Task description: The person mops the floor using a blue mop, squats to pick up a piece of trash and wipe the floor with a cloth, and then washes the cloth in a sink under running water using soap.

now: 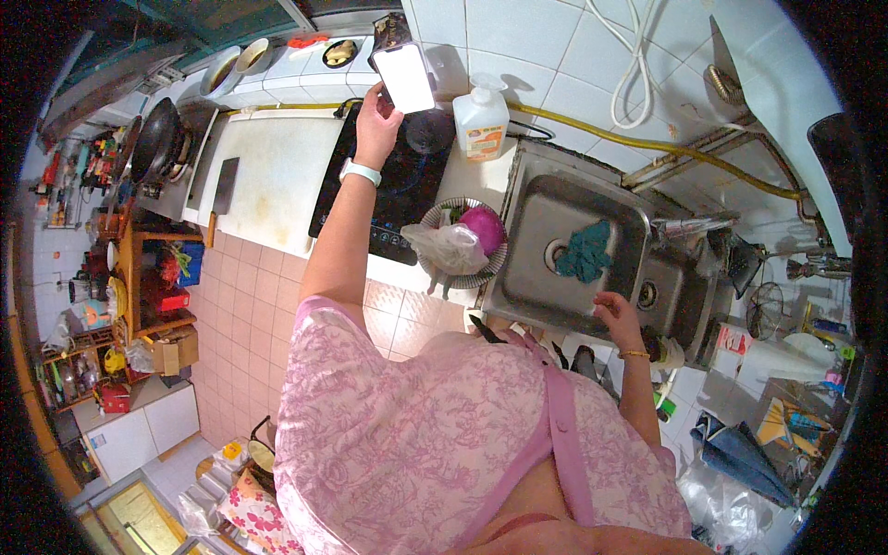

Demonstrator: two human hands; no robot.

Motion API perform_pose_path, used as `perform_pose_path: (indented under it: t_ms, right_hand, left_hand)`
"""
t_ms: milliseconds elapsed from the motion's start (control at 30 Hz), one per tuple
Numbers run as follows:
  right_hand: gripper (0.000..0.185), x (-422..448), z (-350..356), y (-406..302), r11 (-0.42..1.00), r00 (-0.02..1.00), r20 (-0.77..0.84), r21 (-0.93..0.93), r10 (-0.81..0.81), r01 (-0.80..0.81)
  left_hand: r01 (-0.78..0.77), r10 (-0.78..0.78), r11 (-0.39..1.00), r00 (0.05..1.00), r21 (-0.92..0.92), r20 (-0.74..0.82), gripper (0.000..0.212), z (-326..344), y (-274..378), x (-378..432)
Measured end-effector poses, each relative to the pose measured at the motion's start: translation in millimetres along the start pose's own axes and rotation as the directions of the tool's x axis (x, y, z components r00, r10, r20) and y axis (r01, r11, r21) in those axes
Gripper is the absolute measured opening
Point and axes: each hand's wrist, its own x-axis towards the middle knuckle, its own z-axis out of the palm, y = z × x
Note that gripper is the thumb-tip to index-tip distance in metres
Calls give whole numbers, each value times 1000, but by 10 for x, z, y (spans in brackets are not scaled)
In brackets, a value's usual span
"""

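Observation:
My left hand (378,128), with a pale watch at the wrist, grips the lower left edge of a smartphone (406,78) whose screen glares white. The phone stands tilted against a dark box (393,29) behind the induction cooktop (388,187). My right hand (619,320) is over the near rim of the steel sink (555,305), fingers loosely bent and nothing visible in them. A dark teal cloth (586,253) lies by the drain in the large basin. Between cooktop and sink, a colander (501,267) holds a purple round vegetable (483,229) and a crumpled clear plastic bag (447,246).
A large pump bottle (481,121) stands behind the colander. On the white counter board (270,173) lies a cleaver (223,187), its handle past the front edge. A wok (156,142) is farther left. Along the wall runs a yellow hose (624,142). Bowls (254,57) sit on the ledge.

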Motion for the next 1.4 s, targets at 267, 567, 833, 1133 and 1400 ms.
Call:
perform_pose_path:
  t_ms: [267,567,833,1133,1400]
  right_hand:
    - [21,-43,-5,-146,997,1000,11,-80,8,-7]
    - [22,-47,18,-95,996,1000,-9,-94,1,-2]
    - [23,-71,23,-131,997,998,-3,-61,55,-55]
    - [25,-77,95,-67,999,999,-39,-18,33,-33]
    - [21,-34,134,144,996,1000,-7,-83,23,-24]
  left_hand:
    - [36,-36,998,999,44,19,51,32,135,-31]
    - [-9,12,993,1000,119,-27,61,103,193,-68]
    - [-18,25,986,999,167,-42,64,118,263,-89]
    - [-49,61,967,997,249,-39,67,131,211,-91]
    - [-43,53,977,998,208,-42,59,140,253,-85]
